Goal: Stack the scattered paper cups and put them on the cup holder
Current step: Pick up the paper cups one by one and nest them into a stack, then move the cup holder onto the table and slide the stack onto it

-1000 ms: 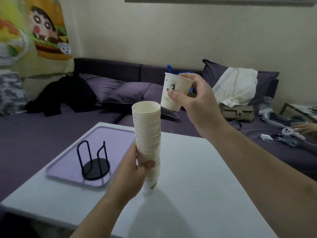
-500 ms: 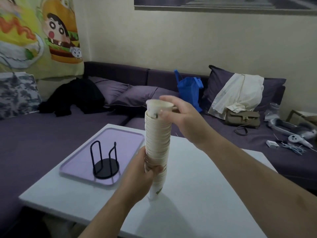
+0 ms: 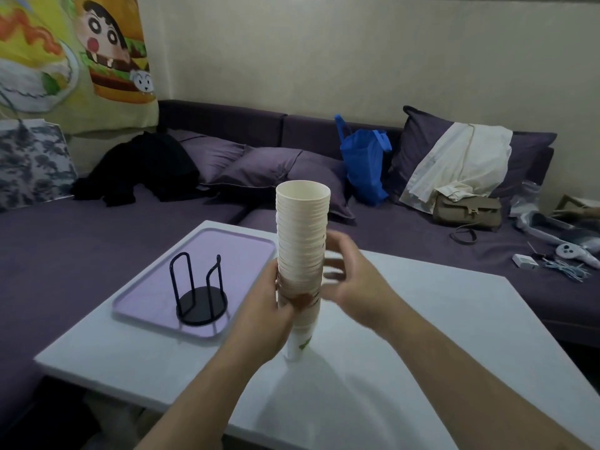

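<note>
While gripping the tall nested stack of white paper cups (image 3: 302,241) low down, left hand (image 3: 276,306) wrapping fingers and thumb round the lower part, base of the stack hanging just over the white worktop (image 3: 422,336) or perhaps touching it, hard to tell which. Right hand (image 3: 354,280) hovering just beside the stack at mid-height, blurred, fingers loosely curled and seeming to hold nothing. Judging the stack as light but long and top-heavy, thin paper walls crushing easily under a hard squeeze, nested cups liable to slide apart or bend at a joint if tipped; so likely taking it best with one hand low and the other steadying higher up, keeping it upright. Standing to the left on a flat lilac rectangular tray (image 3: 227,251): the black wire cup holder with round base (image 3: 199,297), upright loops needing to be cleared from above. Lying well behind on the purple sofa (image 3: 65,241): a blue bag (image 3: 363,164) and a tan handbag (image 3: 467,211), none blocking the way.
</note>
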`<action>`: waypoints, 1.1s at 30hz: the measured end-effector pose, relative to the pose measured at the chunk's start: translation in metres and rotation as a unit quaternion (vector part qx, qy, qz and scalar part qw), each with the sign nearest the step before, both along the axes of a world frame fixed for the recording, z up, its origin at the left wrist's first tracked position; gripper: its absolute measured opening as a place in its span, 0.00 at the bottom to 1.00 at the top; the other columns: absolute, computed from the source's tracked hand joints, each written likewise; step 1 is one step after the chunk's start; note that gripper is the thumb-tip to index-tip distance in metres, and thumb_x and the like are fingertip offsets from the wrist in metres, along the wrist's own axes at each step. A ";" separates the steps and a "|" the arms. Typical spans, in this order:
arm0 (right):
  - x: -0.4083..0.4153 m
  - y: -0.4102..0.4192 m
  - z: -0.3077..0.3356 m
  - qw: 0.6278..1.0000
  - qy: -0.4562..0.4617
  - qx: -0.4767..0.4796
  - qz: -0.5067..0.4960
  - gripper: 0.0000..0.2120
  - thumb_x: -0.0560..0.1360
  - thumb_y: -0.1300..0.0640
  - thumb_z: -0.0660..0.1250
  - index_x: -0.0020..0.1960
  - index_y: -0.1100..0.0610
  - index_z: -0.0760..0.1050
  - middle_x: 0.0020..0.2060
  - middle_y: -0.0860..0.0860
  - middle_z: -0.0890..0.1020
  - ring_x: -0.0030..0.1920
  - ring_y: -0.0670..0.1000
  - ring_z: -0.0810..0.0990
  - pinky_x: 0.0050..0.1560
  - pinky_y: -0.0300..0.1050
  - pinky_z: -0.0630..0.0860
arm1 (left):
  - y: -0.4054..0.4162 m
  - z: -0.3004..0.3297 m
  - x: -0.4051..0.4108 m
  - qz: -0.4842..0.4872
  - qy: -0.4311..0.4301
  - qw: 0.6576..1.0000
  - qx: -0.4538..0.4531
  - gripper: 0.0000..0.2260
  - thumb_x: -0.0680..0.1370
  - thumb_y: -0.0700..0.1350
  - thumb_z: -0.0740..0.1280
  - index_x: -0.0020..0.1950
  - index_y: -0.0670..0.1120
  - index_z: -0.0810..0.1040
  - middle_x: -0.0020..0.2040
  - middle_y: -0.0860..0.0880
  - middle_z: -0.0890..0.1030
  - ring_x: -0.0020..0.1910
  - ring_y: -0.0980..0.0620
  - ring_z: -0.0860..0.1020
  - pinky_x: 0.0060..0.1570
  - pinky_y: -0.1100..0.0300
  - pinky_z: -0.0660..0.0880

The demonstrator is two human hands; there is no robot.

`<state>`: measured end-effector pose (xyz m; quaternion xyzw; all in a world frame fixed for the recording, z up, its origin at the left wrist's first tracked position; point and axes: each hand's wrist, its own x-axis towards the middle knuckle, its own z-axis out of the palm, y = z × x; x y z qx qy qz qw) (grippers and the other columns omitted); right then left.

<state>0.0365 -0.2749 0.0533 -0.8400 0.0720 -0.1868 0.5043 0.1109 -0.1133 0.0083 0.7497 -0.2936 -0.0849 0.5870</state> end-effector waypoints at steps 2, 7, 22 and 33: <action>0.000 0.003 -0.029 0.999 0.029 -0.029 -0.007 0.36 0.68 0.57 0.78 0.73 0.45 0.69 0.64 0.39 0.80 0.61 0.42 0.82 0.61 0.45 0.81 | -0.003 -0.001 0.002 -0.005 0.013 1.000 -0.011 0.22 0.80 0.43 0.74 0.62 0.69 0.71 0.52 0.76 0.80 0.52 0.77 0.77 0.44 0.73 0.76; 0.009 0.011 -0.061 0.998 0.033 -0.019 -0.051 0.28 0.71 0.51 0.79 0.66 0.44 0.71 0.55 0.41 0.85 0.50 0.41 0.85 0.49 0.44 0.85 | -0.014 -0.006 0.008 -0.011 0.032 0.999 -0.015 0.23 0.79 0.45 0.76 0.66 0.66 0.72 0.58 0.67 0.83 0.54 0.76 0.78 0.45 0.79 0.75; 0.034 -0.012 -0.076 0.989 0.039 -0.021 -0.139 0.30 0.72 0.57 0.80 0.66 0.45 0.66 0.53 0.40 0.82 0.51 0.38 0.81 0.43 0.32 0.75 | 0.040 -0.021 0.069 0.289 -0.072 0.954 0.034 0.23 0.76 0.38 0.74 0.68 0.46 0.71 0.62 0.48 0.74 0.60 0.48 0.75 0.53 0.55 0.74; 0.010 0.016 -0.082 0.899 0.393 -0.102 -0.166 0.10 0.67 0.52 0.66 0.45 0.53 0.69 0.43 0.50 0.77 0.37 0.51 0.75 0.32 0.42 0.68 | 0.082 -0.064 0.103 0.270 0.087 0.941 0.187 0.09 0.84 0.39 0.65 0.63 0.40 0.71 0.55 0.41 0.80 0.43 0.47 0.77 0.36 0.54 0.72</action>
